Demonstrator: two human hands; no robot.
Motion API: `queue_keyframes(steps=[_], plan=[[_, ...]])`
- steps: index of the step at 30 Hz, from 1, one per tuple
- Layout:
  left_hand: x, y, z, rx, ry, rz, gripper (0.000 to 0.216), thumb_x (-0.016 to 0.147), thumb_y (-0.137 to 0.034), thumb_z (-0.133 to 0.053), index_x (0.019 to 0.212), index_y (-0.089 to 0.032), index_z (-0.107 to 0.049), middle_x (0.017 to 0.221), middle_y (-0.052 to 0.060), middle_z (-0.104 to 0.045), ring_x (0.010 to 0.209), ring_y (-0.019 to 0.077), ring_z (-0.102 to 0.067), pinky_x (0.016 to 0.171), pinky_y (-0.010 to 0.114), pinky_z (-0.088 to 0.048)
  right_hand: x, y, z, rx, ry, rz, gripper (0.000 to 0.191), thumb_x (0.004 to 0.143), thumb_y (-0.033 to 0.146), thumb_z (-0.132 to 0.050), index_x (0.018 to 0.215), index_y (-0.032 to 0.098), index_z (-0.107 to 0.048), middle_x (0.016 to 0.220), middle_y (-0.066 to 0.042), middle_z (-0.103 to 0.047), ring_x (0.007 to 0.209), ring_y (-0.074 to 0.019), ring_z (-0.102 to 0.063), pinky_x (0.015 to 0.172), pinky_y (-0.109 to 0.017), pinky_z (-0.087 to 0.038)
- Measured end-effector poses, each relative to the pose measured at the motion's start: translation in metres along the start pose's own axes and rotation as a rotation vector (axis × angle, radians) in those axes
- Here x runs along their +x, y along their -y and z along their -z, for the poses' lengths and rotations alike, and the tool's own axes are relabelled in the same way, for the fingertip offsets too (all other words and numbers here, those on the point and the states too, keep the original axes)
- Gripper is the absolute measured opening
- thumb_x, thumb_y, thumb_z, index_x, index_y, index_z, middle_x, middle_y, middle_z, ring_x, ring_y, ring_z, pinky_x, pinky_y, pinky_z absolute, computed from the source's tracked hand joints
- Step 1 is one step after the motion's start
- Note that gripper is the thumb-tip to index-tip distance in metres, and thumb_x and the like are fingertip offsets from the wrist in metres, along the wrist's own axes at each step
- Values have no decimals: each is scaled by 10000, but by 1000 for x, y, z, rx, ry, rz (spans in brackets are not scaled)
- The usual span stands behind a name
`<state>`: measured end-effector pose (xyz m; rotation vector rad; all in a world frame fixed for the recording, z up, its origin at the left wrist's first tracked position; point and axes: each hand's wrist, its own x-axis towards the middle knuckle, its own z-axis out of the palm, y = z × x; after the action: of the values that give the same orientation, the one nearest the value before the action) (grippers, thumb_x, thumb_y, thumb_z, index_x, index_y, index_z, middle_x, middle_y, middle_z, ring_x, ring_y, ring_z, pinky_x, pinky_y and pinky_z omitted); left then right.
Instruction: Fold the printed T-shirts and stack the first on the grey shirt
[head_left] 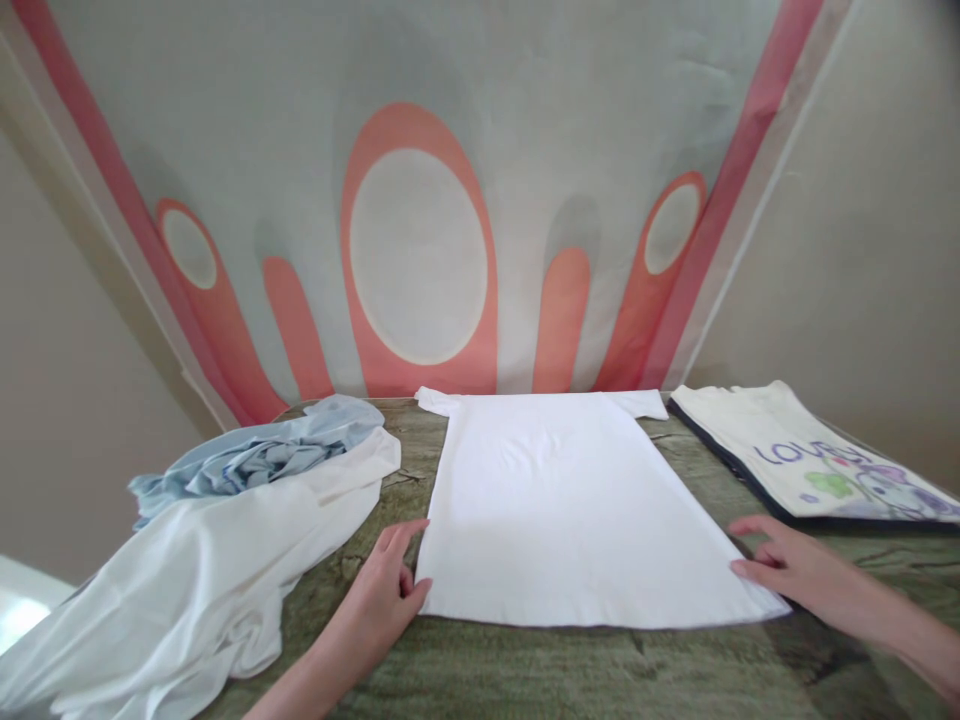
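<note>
A white T-shirt [555, 500] lies spread flat on the wood-grain table, its sleeves at the far end and its hem towards me. At its left edge, just above the hem corner, my left hand [386, 580] rests with thumb and index finger apart, their tips touching the fabric's side. My right hand [795, 570] is at the opposite edge near the other hem corner. Its thumb meets the cloth while the index finger stretches out above it. Neither hand grips the shirt. Faint wrinkles show on the shirt's upper middle.
Left of the shirt is a loose heap: a white garment [225, 560] and a crumpled light blue garment [262, 455]. On the right lies a folded cream garment [817, 450] with lettering and a drawing, over something dark. The table [570, 670] meets a patterned backdrop [525, 200].
</note>
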<state>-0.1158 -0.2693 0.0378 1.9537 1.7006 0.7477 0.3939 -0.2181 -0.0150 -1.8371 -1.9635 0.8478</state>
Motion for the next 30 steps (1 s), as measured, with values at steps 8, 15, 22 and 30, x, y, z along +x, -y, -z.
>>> queue_keyframes(steps=[8,15,22,30], plan=[[-10,4,3,50,154,-69,563,706,-96,-435,1247,-227,-349,1230,102,-433,511,79,-516,540,275,-503,-15,21,19,-28,116,36,240,678,346,-615,621,187,-444,592,36,-473,577,-111,-408,507,-220,-314],[-23,-6,12,144,289,-105,685,663,-64,-465,1298,-276,-320,1281,68,-410,581,89,-563,629,265,-520,-31,21,23,63,321,-68,223,666,319,-626,655,190,-445,619,45,-457,511,-87,-415,390,-181,-275],[-16,-9,17,261,150,-180,501,831,-256,-505,1314,-249,-374,1354,92,-384,949,194,-587,862,341,-489,-16,2,20,-5,99,-64,327,767,505,-530,656,201,-481,549,14,-514,470,-121,-470,400,-226,-377],[-1,-2,-2,539,229,-410,522,948,-384,-310,1427,-207,-206,1483,72,-194,1352,226,-192,1096,433,-195,5,32,-21,-369,-351,340,636,849,536,-369,1346,140,-346,1406,-113,-375,1293,-305,-315,1053,-461,-314]])
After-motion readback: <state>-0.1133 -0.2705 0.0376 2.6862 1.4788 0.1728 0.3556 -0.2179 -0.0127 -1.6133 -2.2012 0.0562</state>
